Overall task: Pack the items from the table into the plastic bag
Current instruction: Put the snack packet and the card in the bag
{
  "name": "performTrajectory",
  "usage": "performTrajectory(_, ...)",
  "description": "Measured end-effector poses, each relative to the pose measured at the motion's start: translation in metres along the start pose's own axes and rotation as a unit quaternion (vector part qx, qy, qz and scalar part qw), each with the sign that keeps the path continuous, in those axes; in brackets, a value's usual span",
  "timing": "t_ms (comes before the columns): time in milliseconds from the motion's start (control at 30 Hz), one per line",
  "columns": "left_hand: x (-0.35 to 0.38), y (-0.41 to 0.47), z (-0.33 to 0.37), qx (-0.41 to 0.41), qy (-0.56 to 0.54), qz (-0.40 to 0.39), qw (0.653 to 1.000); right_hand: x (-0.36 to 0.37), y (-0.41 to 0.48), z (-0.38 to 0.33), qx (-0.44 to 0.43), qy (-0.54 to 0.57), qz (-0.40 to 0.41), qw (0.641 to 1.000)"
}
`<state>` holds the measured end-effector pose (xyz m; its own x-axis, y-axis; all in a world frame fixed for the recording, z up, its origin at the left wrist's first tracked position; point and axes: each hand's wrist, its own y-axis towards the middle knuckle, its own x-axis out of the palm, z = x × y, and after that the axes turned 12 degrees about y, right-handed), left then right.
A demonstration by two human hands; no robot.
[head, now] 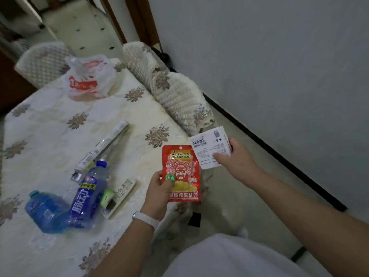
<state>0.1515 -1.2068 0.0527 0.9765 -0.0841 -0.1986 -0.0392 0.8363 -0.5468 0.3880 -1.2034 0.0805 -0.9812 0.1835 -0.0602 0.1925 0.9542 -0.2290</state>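
Cream embroidered cloth covers the table (50, 120), which runs away from me toward two quilted chairs (175, 92) and a plain grey wall. Findings follow.

Plastic bag (87, 76): white with red print, slumped at the far end of the table, well apart from both hands. Its mouth appears to gape upward. I cannot tell what, if anything, is inside.

Left hand (159, 194): closed on the red snack packet (181, 172), with the thumb pressed across the lower front and the fingers hidden behind. The packet is upright, face toward the camera, held at the near table edge. A white wristband (145, 217) sits on that wrist.

Right hand (237, 160): gripping the white box (211, 148), thumb laid on the printed barcode face, fingers wrapped over the far side. The box is tilted, raised beyond the table's corner, just beside the packet's upper right.

Judgement: one item per hand, both lifted clear of the cloth, suggests they are to go to the bag as a pair, saving a trip. The bag's distance calls for a long reach or a step forward.

Not yet packed, lying on the cloth: a long roll (103, 144), two blue bottles (89, 192) close together and apparently touching, and a small green item (106, 196) against a flat pale box (121, 196).
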Motion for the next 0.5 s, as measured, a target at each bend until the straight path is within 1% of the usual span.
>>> performTrajectory(67, 0.03, -0.002, 0.02, 0.012, -0.028, -0.02, 0.999, -0.029, 0.009, -0.004, -0.009, 0.02, 0.007, 1.0)
performTrajectory(200, 0.077, 0.003, 0.054, 0.033, -0.046, -0.052, 0.997, -0.082, 0.019, -0.01, -0.02, 0.052, 0.044, 0.997)
performTrajectory(367, 0.118, 0.018, 0.085, 0.047, -0.13, -0.1, 0.985, -0.134, 0.026, -0.018, -0.03, 0.05, 0.087, 0.995)
performTrajectory(500, 0.144, 0.047, 0.111, 0.067, -0.131, -0.143, 0.979, -0.166, 0.043, -0.019, -0.02, 0.058, 0.121, 0.991)
